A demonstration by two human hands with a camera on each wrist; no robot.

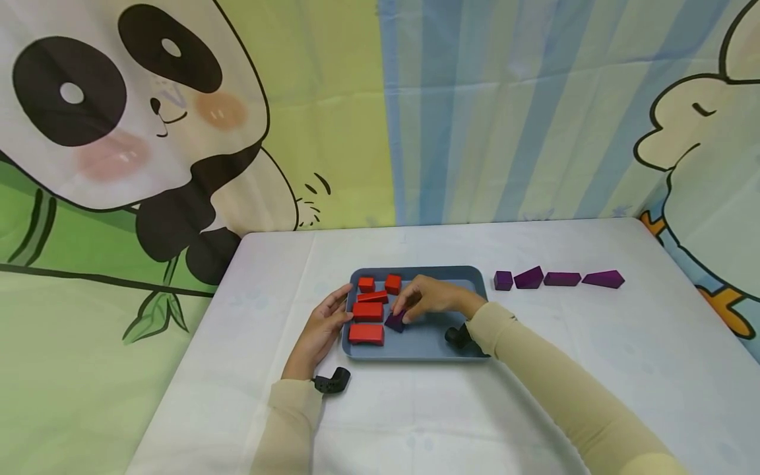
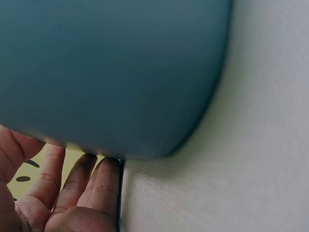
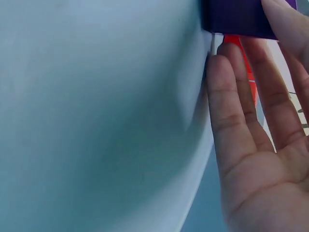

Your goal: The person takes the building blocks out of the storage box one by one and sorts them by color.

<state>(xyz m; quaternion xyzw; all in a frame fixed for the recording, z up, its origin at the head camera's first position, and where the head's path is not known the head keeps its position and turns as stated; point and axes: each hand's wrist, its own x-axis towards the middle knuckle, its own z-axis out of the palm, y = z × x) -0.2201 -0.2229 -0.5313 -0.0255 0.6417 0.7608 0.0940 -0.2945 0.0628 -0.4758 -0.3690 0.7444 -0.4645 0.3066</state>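
My right hand pinches a dark purple block between thumb and fingers, low over the tray's floor. In the right wrist view, the thumb lies against this purple block. My left hand touches the left rim of the blue-grey tray, its fingers fairly straight along the side. Up close, the left fingers reach to the tray's edge. Several red blocks, among them a rectangular one, lie on the tray's left side, beside the purple block.
To the tray's right, a row of purple pieces stands on the white table: a cube, an angular block, a flat block and a long pointed block. A printed cloth hangs behind the table.
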